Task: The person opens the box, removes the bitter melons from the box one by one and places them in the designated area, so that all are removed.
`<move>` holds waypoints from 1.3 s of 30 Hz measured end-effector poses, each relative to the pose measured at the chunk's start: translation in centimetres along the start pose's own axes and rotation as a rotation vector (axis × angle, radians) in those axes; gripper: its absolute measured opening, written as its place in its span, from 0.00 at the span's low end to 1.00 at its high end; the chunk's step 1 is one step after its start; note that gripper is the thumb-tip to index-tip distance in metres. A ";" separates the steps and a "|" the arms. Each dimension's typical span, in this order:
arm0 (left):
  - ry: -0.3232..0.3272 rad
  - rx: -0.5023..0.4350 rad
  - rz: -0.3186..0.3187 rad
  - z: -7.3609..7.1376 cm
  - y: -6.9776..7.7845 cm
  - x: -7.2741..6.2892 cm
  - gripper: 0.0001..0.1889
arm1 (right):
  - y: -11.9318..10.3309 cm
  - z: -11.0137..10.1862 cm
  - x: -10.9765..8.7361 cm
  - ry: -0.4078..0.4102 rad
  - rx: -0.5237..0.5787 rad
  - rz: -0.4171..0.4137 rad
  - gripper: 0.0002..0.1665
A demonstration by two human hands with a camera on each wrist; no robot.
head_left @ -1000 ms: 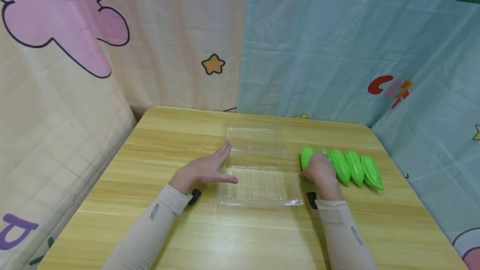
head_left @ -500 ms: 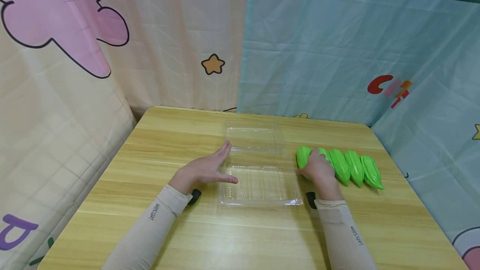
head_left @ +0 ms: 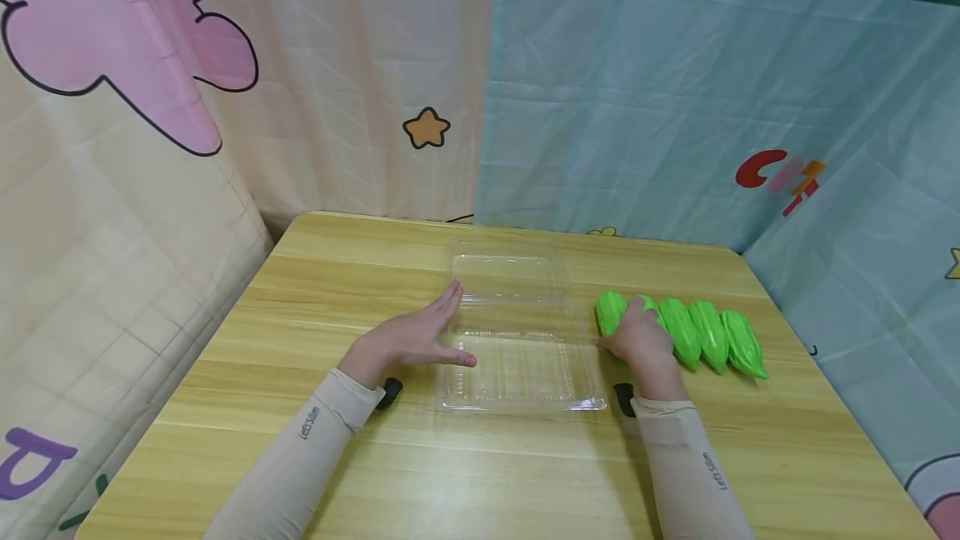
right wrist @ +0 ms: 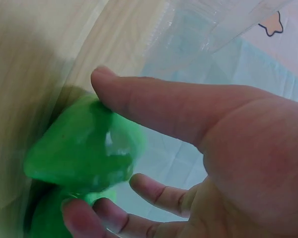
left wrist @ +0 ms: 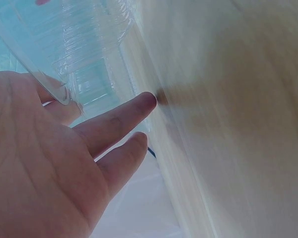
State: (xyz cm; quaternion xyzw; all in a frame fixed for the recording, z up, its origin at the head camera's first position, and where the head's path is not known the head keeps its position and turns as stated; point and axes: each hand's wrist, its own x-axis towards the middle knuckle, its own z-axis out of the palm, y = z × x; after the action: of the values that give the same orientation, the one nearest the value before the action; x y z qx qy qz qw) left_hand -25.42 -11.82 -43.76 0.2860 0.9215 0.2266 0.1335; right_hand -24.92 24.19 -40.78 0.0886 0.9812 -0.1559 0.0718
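Note:
My right hand (head_left: pixel 641 348) reaches over the left end of a row of glossy green ridged fruits, shaped like star fruit. It holds the leftmost fruit (head_left: pixel 608 313); in the right wrist view the thumb lies on one side of this green fruit (right wrist: pixel 84 148) and the fingertips are at the other. My left hand (head_left: pixel 405 342) stands at the left side of a clear plastic clamshell box (head_left: pixel 525 406), fingers extended and thumb over its edge. In the left wrist view, part of the clear box (left wrist: pixel 84 39) overlaps some fingers.
The box's lid (head_left: pixel 510 273) lies folded back toward the far edge of the wooden table (head_left: pixel 360 473). More green fruits (head_left: pixel 707 332) lie side by side at the right. Printed curtains (head_left: pixel 615 107) hang behind and beside the table.
The leftmost fruit shifts slightly left with my right hand, then a little back to the right. My left hand and the box stay put.

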 end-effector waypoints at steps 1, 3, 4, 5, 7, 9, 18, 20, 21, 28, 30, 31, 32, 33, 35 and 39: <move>0.000 0.000 0.002 0.0 0.0 0.0 0.65 | 0.0 -0.1 -0.1 -0.002 -0.001 0.003 0.58; -0.001 0.002 0.001 0.0 0.1 0.1 0.65 | 0.0 -0.2 -0.2 -0.001 -0.003 0.007 0.58; -0.001 0.000 0.001 0.1 0.1 0.1 0.65 | 0.0 -0.3 -0.3 0.001 -0.003 0.011 0.58; -0.002 -0.001 0.001 0.1 0.1 0.2 0.64 | 0.0 -0.4 -0.3 0.004 -0.003 0.014 0.58; -0.005 -0.003 0.000 0.1 0.1 0.2 0.63 | 0.1 -0.5 -0.4 0.009 -0.006 0.015 0.58; -0.006 -0.007 -0.002 0.1 0.1 0.3 0.63 | 0.1 -0.7 -0.5 0.013 -0.007 0.015 0.57; 0.093 0.006 -0.062 -0.5 -0.3 0.1 0.55 | -0.2 -1.6 -1.4 0.036 0.046 -0.027 0.45; 0.134 0.005 -0.093 -0.7 -0.5 0.1 0.54 | -0.6 -1.9 -1.7 0.039 0.071 -0.055 0.41; 0.159 0.001 -0.109 -0.8 -0.7 0.1 0.54 | -0.8 -2.0 -1.7 0.034 0.086 -0.077 0.39; 0.256 -0.108 -0.150 -1.0 -1.6 0.6 0.49 | -1.9 -1.8 -1.6 -0.118 0.219 -0.281 0.30; 0.256 -0.154 -0.154 -1.0 -1.6 0.8 0.48 | -2.0 -1.4 -1.7 -0.183 0.255 -0.317 0.30; 0.254 -0.171 -0.159 -1.0 -1.7 0.9 0.48 | -2.1 -1.2 -1.7 -0.205 0.266 -0.328 0.29; 0.250 -0.186 -0.167 -1.0 -1.7 0.9 0.48 | -2.1 -1.1 -1.8 -0.224 0.279 -0.339 0.29; 0.246 -0.196 -0.177 -0.9 -1.7 1.0 0.48 | -2.2 -0.9 -1.9 -0.238 0.293 -0.343 0.29; 0.233 -0.218 -0.188 -0.9 -1.8 1.1 0.47 | -2.2 -0.7 -2.0 -0.252 0.327 -0.344 0.28; 0.216 -0.267 -0.194 -0.7 -2.0 1.3 0.41 | -2.3 -0.4 -2.1 -0.253 0.360 -0.346 0.27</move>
State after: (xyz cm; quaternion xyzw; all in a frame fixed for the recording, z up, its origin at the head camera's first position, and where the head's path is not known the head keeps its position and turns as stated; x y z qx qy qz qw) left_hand -27.64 -12.78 -44.24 0.1497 0.9155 0.3621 0.0917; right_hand -23.34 21.85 -39.37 -0.0893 0.9215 -0.3474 0.1490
